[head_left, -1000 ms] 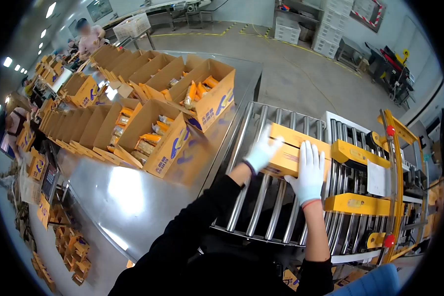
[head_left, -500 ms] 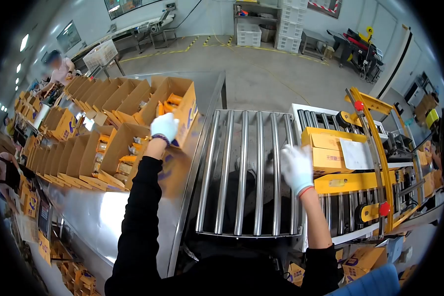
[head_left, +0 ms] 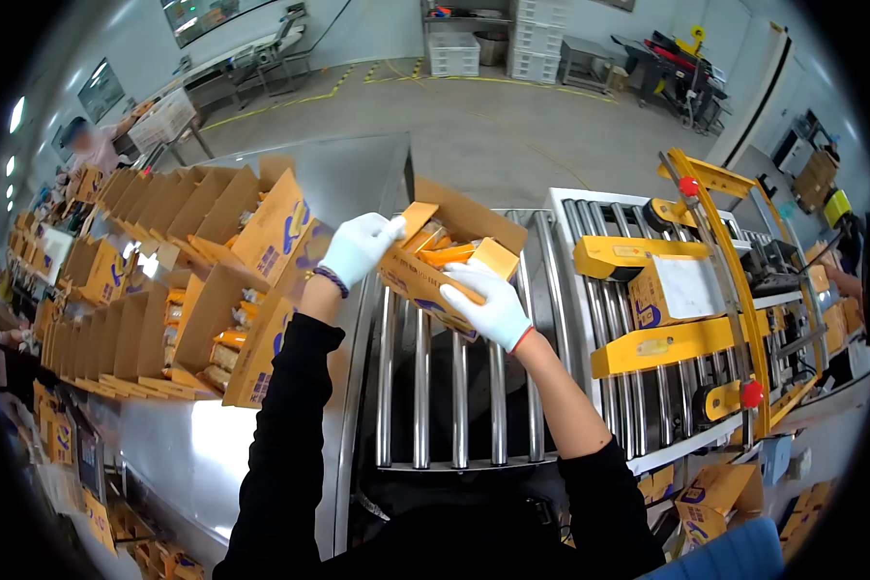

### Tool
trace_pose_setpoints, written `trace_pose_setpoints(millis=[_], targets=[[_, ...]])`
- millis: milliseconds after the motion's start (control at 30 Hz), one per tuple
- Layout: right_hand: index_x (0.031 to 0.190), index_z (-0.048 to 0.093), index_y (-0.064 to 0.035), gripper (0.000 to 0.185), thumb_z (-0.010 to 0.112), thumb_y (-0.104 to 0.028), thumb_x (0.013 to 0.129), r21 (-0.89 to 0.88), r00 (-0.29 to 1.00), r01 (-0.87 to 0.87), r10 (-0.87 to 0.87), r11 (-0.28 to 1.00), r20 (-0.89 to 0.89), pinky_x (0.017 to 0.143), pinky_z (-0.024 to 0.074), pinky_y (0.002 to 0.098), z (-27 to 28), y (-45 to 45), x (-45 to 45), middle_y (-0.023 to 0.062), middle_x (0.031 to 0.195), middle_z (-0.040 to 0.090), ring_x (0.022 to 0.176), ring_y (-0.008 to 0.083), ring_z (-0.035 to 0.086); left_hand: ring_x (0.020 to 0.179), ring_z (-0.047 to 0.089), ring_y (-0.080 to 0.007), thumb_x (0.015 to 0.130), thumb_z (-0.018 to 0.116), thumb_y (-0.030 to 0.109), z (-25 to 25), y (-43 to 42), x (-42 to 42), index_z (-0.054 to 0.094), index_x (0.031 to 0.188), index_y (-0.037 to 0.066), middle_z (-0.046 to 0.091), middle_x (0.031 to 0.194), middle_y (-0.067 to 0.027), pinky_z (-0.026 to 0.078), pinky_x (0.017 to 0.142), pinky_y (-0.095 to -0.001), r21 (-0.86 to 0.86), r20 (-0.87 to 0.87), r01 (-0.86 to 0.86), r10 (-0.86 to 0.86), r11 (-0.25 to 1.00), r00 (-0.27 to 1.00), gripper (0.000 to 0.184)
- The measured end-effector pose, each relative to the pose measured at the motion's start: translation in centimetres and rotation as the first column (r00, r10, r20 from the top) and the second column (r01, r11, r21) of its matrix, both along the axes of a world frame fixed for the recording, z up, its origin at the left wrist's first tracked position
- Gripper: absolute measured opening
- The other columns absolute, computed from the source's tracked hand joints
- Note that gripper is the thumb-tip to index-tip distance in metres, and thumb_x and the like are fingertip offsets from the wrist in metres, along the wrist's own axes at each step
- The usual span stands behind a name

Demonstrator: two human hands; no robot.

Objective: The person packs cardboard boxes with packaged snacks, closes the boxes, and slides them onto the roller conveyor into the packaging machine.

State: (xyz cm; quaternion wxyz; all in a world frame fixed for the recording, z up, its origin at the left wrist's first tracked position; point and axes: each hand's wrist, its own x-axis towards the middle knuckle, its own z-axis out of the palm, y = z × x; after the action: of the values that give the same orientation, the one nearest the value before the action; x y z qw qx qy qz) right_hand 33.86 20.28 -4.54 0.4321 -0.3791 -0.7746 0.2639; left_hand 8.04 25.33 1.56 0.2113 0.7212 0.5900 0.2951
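An open cardboard carton [head_left: 423, 290] is tilted over the roller conveyor, with orange-wrapped packets [head_left: 447, 253] inside. My left hand [head_left: 358, 249], in a white glove, is closed on the carton's left end flap. At the near right corner, my right hand [head_left: 488, 302], also gloved, holds the near wall, its fingers near the folded-in right end flap. The carton's far long flap stands up. Its underside is hidden, so I cannot tell whether it touches the rollers [head_left: 459, 406].
Rows of open filled cartons [head_left: 251, 362] stand on the metal table [head_left: 213, 454] at left. To the right, another carton [head_left: 648, 295] sits between the yellow guides of a machine [head_left: 735, 319]. A person [head_left: 92, 145] is at the far left.
The filled carton has moved right from the table's row to above the rollers, with my left hand. My right hand has come left onto it. The other carton has shifted deeper into the machine.
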Motion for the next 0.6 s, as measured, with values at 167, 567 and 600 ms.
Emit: trace_pose_setpoints(millis=[167,567,600], targets=[[0.137,0.060,-0.0038,0.063,0.080,-0.030,0.083,0.217,0.938,0.186,-0.239,0.958,0.253,0.114,0.0423,0.0418,1.4,2.5,1.8,0.0184,0.144,0.058,0.135,0.0343,0.053,0.106,0.059,-0.0401,0.096,0.066,0.034,-6.7,6.9,3.3,0.072,0.096,0.000,0.067,0.106,-0.0202,0.048,0.098,-0.0474,0.356,-0.338,0.210,-0.084,0.911,0.937,0.035],[0.154,0.035,-0.0012,0.105,0.089,-0.031,0.069,0.436,0.505,0.332,-0.548,0.837,0.667,0.126,0.0194,0.0524,-2.3,-1.2,6.6,0.0190,0.156,0.041,0.150,0.0351,0.034,0.107,0.067,-0.0232,0.104,0.060,0.037,-12.5,6.3,7.4,0.057,0.135,-0.006,0.069,0.117,-0.0147,0.052,0.095,-0.0332,-0.112,0.346,-0.099,0.132,0.989,0.929,0.052],[0.155,0.034,-0.0005,0.106,0.089,-0.032,0.069,0.367,0.528,0.352,-0.506,0.861,0.682,0.126,0.0199,0.0524,-1.1,-1.6,7.3,0.0196,0.157,0.040,0.150,0.0364,0.033,0.107,0.067,-0.0241,0.104,0.060,0.036,-11.8,3.9,10.2,0.057,0.136,-0.005,0.069,0.117,-0.0156,0.052,0.095,-0.0340,-0.105,0.419,-0.037,0.078,0.994,0.904,0.052]])
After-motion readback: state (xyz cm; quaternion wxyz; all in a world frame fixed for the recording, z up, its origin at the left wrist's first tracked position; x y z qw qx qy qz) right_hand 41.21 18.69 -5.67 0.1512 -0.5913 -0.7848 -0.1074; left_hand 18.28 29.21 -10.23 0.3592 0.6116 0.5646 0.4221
